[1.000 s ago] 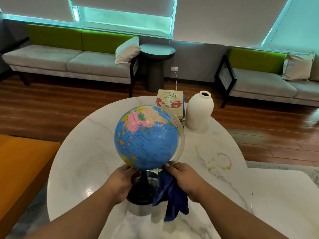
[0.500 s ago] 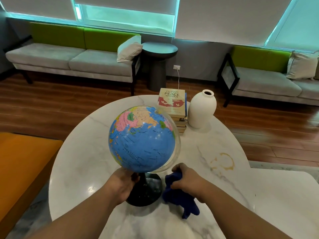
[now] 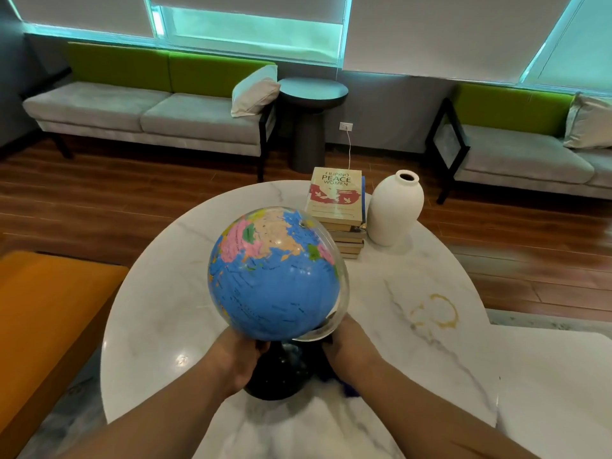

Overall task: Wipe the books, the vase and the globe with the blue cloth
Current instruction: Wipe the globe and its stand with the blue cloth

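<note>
Two grips met under the globe (image 3: 275, 276), whose base stood on the near side of the table (image 3: 159, 293). Your left grip (image 3: 238, 359) curled round the stem, likely to steady it while the right grip (image 3: 347, 346) worked the blue cloth (image 3: 349, 390) at the base. The right fingers were hidden, so I cannot tell their hold. Half a second before, the cloth hung in plain view; now only a scrap showed.
</note>
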### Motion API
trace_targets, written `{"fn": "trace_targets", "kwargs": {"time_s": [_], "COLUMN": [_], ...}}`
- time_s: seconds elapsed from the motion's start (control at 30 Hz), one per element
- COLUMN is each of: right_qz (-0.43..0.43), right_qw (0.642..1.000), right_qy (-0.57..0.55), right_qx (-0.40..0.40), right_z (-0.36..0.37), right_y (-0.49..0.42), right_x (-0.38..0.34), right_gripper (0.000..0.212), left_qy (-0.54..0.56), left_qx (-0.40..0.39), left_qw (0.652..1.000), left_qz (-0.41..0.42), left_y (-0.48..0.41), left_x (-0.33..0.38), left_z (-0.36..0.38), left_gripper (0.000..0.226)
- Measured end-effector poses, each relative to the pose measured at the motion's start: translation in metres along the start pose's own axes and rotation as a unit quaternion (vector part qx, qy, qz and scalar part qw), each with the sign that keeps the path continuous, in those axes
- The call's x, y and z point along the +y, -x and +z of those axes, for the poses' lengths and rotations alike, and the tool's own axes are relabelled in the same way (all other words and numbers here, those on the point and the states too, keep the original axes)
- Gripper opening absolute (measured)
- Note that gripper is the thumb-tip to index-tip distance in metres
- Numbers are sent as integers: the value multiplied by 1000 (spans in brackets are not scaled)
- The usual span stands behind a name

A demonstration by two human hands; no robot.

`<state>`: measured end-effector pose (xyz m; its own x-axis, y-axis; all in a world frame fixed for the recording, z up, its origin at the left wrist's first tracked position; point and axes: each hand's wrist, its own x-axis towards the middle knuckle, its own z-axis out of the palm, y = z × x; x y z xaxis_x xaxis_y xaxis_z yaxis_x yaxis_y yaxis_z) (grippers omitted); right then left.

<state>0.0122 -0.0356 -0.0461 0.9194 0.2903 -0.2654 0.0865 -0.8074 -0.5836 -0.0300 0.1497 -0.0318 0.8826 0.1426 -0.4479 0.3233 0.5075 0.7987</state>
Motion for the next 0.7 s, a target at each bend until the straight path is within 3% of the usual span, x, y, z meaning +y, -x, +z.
{"fn": "trace_targets", "kwargs": {"time_s": [0.13,0.2,0.3,0.4,0.5,0.7], "right_qz": [-123,-87,-28,-35,-71,-15], "right_qw": [990,992,998,997,993,999], "right_qy": [32,19,-33,-54,26,-13], "right_qx": [-60,-89,-47,-42,-90,-42], "right_z": [5,4,4,0,0,-1], "right_y": [2,0,-13,-9,-6,-14], "right_x": [-12,-14,-13,-31,-34,-37], "right_gripper": [43,44,45,53,46,39], "left_qy": [19,19,-8,0,-4,-8], "left_qx": [19,20,-3,-15,-8,6], "left_qw": [999,999,1000,1000,1000,1000], "left_qz": [-20,-22,-13,-14,-15,-23], "left_y": [2,5,8,6,10,14], "left_x": [9,11,11,13,19,25], "left_z": [-4,-2,1,2,6,7], "left_gripper": [31,33,28,25,25,26]}}
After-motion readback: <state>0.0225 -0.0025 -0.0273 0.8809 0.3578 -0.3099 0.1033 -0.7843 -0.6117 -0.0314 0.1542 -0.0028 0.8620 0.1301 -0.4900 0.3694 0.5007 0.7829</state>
